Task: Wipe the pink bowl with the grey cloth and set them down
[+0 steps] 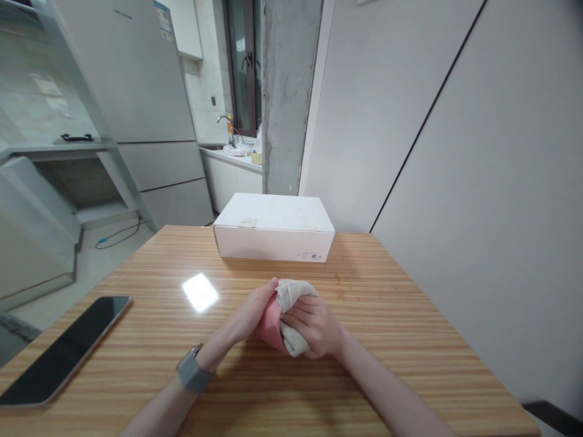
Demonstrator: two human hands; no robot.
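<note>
As two hands [251, 311] [321, 328] grip, one cloth [295, 292] bunches.

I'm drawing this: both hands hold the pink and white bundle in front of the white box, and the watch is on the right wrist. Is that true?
The head view shows the watch on the left wrist, not the right. The left hand and right hand hold the bundle in front of the white box.
</note>
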